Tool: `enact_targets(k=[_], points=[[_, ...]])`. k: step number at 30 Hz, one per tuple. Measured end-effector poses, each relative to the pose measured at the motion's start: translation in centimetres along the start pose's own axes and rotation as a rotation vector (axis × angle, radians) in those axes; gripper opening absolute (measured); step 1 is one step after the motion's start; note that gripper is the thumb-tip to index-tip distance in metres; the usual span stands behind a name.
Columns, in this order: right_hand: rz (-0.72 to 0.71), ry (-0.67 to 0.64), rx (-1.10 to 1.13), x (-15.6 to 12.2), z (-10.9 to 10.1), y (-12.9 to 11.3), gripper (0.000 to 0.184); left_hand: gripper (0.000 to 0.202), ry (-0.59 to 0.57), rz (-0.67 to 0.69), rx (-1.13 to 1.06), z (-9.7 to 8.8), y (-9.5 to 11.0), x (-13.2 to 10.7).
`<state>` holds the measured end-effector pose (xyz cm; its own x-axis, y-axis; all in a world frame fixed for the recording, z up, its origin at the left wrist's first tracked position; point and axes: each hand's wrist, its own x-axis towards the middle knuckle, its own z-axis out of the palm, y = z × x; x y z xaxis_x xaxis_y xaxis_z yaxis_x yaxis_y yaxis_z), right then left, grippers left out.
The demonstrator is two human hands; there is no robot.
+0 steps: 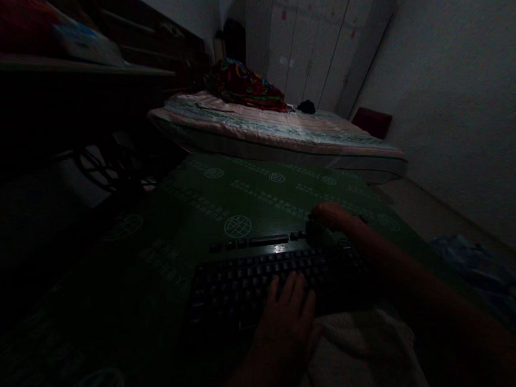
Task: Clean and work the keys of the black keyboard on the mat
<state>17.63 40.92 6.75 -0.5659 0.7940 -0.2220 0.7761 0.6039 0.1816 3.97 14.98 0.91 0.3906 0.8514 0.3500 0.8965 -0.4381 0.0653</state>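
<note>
Plainly, keyboard (233, 288) under slightly spread left fingers (296, 291), on the table (253, 196).
Head view: loose keys (269, 239) lie beyond them; whether the right fingers (322, 210), farther right, hold anything, I cannot tell. Steady left pressure should keep the keyboard from sliding.

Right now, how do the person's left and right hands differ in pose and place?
The left hand lies on the keyboard, fingers extended; the right hand is bent, its fingertips lost in the dark. The left is nearer the camera, while the right reaches past the keyboard's far edge. Both are bare.
</note>
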Motion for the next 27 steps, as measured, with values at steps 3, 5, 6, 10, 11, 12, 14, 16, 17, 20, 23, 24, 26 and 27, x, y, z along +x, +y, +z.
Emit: enact_targets(k=[3, 5, 6, 10, 11, 12, 14, 16, 17, 20, 23, 24, 26, 27], points=[[0.01, 0.046, 0.004, -1.2, -0.9, 0.0, 0.031, 0.044, 0.022, 0.001, 0.008, 0.1, 0.0, 0.0], [0.011, 0.075, 0.01, -2.8, -1.5, -0.3, 0.033, 0.044, 0.048, 0.002, 0.013, 0.2, -0.1, 0.0], [0.01, 0.087, 0.013, -3.8, -1.6, -0.5, 0.034, 0.044, 0.057, 0.004, 0.015, 0.3, -0.1, 0.1], [-0.012, 0.113, 0.031, -8.7, -1.0, -1.9, 0.032, 0.043, 0.097, 0.0, 0.014, 0.7, -0.1, 0.2], [-0.031, 0.131, 0.053, -10.0, -0.4, -2.3, 0.031, 0.042, 0.106, -0.004, 0.01, 0.8, -0.1, 0.2], [-0.063, 0.143, 0.082, -11.3, 0.2, -2.7, 0.03, 0.042, 0.115, -0.008, 0.004, 0.8, 0.0, 0.2], [-0.119, 0.163, 0.129, -13.5, 1.6, -3.3, 0.029, 0.042, 0.124, -0.013, -0.004, 0.8, 0.0, 0.3], [-0.144, 0.192, 0.15, -15.3, 2.9, -3.9, 0.029, 0.042, 0.123, -0.008, 0.0, 0.7, 0.0, 0.3], [-0.145, 0.206, 0.149, -16.0, 3.5, -4.1, 0.029, 0.042, 0.118, -0.003, 0.004, 0.7, 0.0, 0.3], [-0.163, 0.263, 0.126, -17.4, 4.5, -4.7, 0.03, 0.041, 0.099, 0.0, 0.011, 0.5, 0.0, 0.4], [-0.199, 0.302, 0.103, -17.8, 4.7, -5.3, 0.03, 0.041, 0.086, 0.001, 0.009, 0.4, 0.0, 0.4], [-0.208, 0.303, 0.098, -17.8, 4.7, -5.4, 0.029, 0.041, 0.088, 0.0, 0.009, 0.3, 0.0, 0.5], [-0.224, 0.291, 0.094, -17.7, 4.6, -5.8, 0.027, 0.041, 0.09, -0.004, 0.006, 0.3, 0.1, 0.5], [-0.23, 0.279, 0.092, -17.6, 4.5, -5.9, 0.026, 0.041, 0.089, -0.004, 0.003, 0.2, 0.1, 0.6]])
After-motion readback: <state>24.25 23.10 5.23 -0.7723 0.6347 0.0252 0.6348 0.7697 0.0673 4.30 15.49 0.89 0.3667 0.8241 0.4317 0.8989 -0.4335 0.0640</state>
